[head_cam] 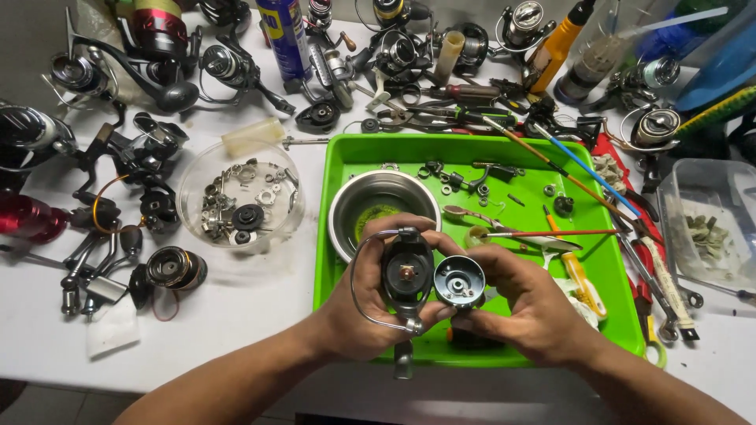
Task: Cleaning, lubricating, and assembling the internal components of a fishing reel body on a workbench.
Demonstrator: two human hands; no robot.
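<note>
My left hand (pixel 354 311) grips a dark fishing reel rotor (pixel 407 275) with a wire bail arm looping to its left. My right hand (pixel 524 303) holds a round grey spool (pixel 460 281) right beside the rotor, the two parts touching or nearly so. Both hands hover over the near edge of a bright green tray (pixel 335 236). Just behind my hands in the tray stands a steel bowl (pixel 346 208), with small screws, washers and thin brushes scattered to its right.
A clear round dish (pixel 197 181) of small metal parts sits left of the tray. Several spinning reels and reel bodies crowd the white table's left side and back. Spray can, bottles, screwdrivers and pliers lie behind and right. A clear box (pixel 709 228) stands far right.
</note>
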